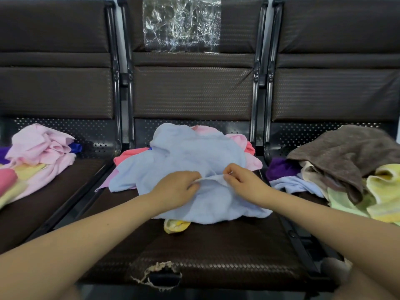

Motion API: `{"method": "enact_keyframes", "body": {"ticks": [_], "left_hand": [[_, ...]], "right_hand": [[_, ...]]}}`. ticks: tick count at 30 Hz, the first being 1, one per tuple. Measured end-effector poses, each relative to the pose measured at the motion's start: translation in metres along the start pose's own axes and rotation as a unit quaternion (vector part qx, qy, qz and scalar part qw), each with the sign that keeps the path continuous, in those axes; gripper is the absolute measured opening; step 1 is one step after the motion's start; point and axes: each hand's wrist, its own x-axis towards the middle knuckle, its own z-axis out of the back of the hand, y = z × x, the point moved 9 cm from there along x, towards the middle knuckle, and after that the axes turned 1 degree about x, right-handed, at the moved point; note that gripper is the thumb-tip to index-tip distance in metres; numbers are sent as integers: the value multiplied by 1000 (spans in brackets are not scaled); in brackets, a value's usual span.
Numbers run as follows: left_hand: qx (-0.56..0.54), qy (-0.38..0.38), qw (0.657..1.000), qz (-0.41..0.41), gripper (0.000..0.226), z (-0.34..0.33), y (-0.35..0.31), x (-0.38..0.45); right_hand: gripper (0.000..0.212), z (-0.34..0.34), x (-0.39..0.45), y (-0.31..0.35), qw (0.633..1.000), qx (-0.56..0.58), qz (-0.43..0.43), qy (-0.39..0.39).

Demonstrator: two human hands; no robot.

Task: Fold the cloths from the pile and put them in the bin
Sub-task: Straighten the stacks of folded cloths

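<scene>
Head view | left hand [177, 187] and right hand [240, 180] each pinched edge of light blue cloth [194, 156], on middle-seat pile | risk: dragged yellow cloth [176, 226] beneath off seat | bin unseen

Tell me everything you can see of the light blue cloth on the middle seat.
The light blue cloth is soft terry-looking fabric, unfolded and rumpled, spread over pink cloths and a yellow cloth on the middle seat. Left hand and right hand pinch its raised edge between them.
</scene>
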Motion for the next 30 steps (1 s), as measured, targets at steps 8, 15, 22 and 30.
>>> {"method": "enact_keyframes", "body": {"ticks": [8,15,22,30], "left_hand": [[3,-106,986,129,36,43,75,5],[-138,-122,967,174,27,36,79,26],[-202,-20,978,-41,17,22,-17,59],[-27,-44,997,-65,14,50,6,60]], "right_hand": [[9,21,3,-31,980,-199,-11,19],[7,25,5,-33,992,-104,-15,-73],[48,-3,21,-9,993,42,-56,-99],[41,26,28,-16,996,61,-8,-71]]}}
